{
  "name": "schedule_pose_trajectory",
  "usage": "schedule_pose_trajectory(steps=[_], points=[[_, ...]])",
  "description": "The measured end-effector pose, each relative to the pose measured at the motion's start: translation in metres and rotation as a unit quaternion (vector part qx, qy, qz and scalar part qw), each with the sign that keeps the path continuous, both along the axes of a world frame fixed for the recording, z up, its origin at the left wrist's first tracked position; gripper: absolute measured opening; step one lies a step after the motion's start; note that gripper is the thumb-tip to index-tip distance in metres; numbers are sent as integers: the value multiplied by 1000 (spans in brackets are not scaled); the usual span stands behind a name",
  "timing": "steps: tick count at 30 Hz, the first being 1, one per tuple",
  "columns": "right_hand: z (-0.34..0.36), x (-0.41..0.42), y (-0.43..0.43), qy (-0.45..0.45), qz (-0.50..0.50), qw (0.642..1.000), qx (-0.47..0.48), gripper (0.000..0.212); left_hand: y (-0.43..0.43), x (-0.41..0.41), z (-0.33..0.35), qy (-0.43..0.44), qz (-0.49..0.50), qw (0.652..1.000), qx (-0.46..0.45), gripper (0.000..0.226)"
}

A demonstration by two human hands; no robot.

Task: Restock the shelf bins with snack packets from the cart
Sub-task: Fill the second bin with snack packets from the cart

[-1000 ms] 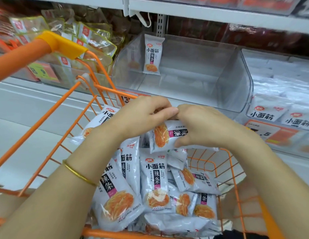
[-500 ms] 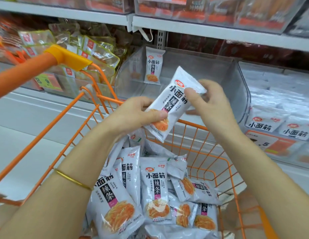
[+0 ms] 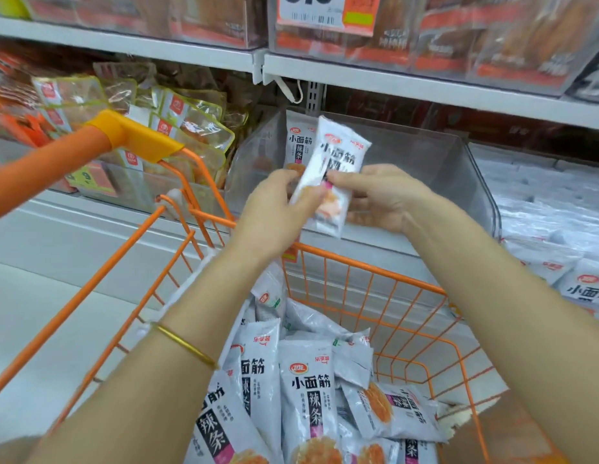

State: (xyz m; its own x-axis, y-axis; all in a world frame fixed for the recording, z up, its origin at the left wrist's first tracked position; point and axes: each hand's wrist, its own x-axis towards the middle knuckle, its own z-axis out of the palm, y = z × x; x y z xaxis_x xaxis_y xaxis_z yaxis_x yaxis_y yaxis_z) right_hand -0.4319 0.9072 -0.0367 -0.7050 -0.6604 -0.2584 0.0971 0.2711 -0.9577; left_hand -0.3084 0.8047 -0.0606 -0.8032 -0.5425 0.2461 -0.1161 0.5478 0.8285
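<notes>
Shelving [image 3: 425, 85] with clear bins is seen ahead; an orange cart [image 3: 368, 266] is parked against its front edge, holding a pile of white snack packets [image 3: 306, 396] at the near left of the basket. The target clear bin [image 3: 435, 169] sits directly behind the cart's far rim and is nearly bare: one packet [image 3: 296, 145] is stood upright at its back left corner. A full bin [image 3: 559, 236] of the same product is seen at the right edge. One snack packet [image 3: 331, 175] is held above the cart's far rim, in front of the bin's front wall, long axis near upright and tipped slightly right at the top. It is pinched by both hands: left hand [image 3: 274, 212] fingers closed on its lower left edge, right hand [image 3: 381, 199] thumb and fingers closed on its right middle. The bin opening lies just beyond and behind the fingers; the right hand is judged nearer to it, so a short forward push over the front wall is what is called for. Compared with half a second ago, the packet has been lifted higher, turned more upright and carried closer to the bin; a second ago it was still at pile level in the cart.
</notes>
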Motion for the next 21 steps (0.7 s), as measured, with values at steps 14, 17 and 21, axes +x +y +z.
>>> schedule_pose_trajectory(steps=[14, 17, 21], points=[[-69, -88, -153, 287, -124, 937, 152, 37, -14, -2, -52, -90, 45, 922, -373, 43], [-72, -95, -159, 316, -150, 923, 158, 43, -14, -3, -50, -90, 35, 926, -365, 44], [-81, -97, -163, 283, -189, 932, 124, 44, -15, -5, -53, -95, 41, 927, -361, 43]])
